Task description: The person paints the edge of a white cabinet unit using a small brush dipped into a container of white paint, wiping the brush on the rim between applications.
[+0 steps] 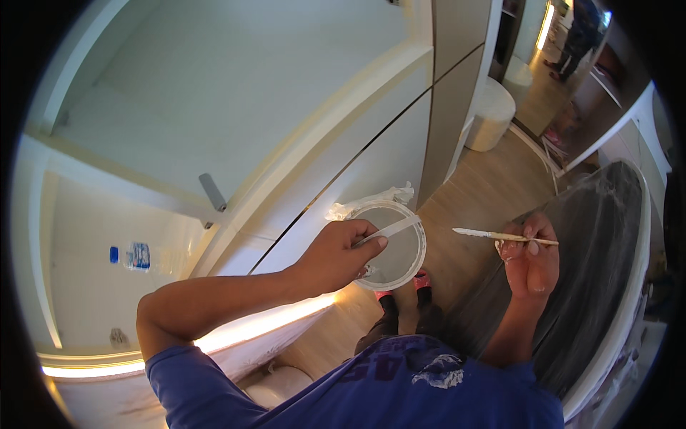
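Observation:
My left hand is closed at the near-left rim of a round, see-through plastic tub. Its thumb and fingers pinch a pale translucent strip that lies across the tub's top. White smears mark the rim. At the tub's far side is a crumpled white rag or sheet; whether it touches the tub I cannot tell. To the right, my right hand holds a slim paintbrush level by its wooden handle, its white-coated tip pointing left toward the tub. White specks dot the right fingers.
A pale cabinet with open shelves fills the left, with a water bottle on a lower shelf. Dark furniture under plastic sheeting stands close on the right. A white round stool and a mirror reflecting a person are farther off.

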### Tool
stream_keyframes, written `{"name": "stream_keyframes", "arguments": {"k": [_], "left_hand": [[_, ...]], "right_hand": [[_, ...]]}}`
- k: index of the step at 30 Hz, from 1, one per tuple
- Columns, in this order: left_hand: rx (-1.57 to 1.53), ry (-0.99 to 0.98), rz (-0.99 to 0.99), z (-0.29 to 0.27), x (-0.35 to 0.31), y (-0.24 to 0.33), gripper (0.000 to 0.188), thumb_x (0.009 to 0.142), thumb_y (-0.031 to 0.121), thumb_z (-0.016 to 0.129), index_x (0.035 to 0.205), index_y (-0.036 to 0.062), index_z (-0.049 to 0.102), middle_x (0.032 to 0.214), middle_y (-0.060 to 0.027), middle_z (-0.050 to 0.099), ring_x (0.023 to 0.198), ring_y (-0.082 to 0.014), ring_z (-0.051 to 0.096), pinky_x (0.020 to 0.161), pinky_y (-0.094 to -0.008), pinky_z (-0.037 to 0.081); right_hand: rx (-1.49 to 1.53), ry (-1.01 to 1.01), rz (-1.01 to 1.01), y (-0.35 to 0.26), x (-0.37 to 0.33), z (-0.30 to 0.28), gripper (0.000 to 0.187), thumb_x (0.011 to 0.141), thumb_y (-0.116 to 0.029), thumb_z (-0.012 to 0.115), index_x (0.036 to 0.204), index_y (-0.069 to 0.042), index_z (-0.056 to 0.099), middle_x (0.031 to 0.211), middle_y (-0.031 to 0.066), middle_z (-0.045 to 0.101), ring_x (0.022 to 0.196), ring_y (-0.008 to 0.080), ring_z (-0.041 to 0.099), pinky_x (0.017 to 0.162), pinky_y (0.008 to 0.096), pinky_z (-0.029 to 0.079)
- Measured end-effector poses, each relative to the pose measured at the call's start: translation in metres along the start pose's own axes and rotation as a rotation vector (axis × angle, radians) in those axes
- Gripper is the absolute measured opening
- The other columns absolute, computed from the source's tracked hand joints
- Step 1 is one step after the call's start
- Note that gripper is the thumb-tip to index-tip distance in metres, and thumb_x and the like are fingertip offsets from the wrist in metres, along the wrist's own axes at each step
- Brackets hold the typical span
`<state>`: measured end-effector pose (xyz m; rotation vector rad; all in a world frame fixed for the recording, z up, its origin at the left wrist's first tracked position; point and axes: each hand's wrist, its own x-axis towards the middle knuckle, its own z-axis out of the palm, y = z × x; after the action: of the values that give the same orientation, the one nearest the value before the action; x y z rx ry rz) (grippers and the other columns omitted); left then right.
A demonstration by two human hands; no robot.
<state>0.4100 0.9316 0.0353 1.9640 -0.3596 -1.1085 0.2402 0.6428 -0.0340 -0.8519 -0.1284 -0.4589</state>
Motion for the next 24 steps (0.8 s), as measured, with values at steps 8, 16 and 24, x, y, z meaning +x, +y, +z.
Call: {"name": "stream_keyframes", "arguments": {"k": [8,16,24], "left_hand": [[-0.203,-0.038,-0.001,0.001,0.004,0.007,0.028,0.109,0.029,0.064,0.115,0.0009,0.067,0.077,0.0029,0.057,0.066,-0.0047,0.054,0.061,-0.0249,0.050],[-0.091,-0.128,-0.156,-0.011,-0.001,0.004,0.027,0.109,0.029,0.063,0.116,0.0026,0.065,0.075,0.0019,0.058,0.063,-0.0077,0.052,0.056,-0.0269,0.043],[-0.041,-0.226,-0.168,-0.017,-0.016,0.012,0.029,0.111,0.027,0.060,0.122,0.0002,0.063,0.084,-0.0008,0.065,0.072,-0.0085,0.061,0.059,-0.0272,0.047]], "right_hand": [[0.142,0.013,-0.027,0.010,0.011,0.020,0.015,0.103,-0.015,0.056,0.112,-0.004,0.054,0.090,0.0194,0.073,0.087,0.0288,0.066,0.083,0.0428,0.051],[0.123,0.048,-0.055,0.063,0.039,0.039,0.019,0.104,-0.015,0.054,0.118,-0.003,0.058,0.094,0.0219,0.074,0.089,0.0301,0.070,0.084,0.0410,0.051],[-0.010,0.011,-0.123,0.087,0.074,0.047,0.015,0.103,-0.005,0.063,0.117,-0.001,0.064,0.105,0.0209,0.077,0.092,0.0246,0.073,0.084,0.0374,0.055]]}}
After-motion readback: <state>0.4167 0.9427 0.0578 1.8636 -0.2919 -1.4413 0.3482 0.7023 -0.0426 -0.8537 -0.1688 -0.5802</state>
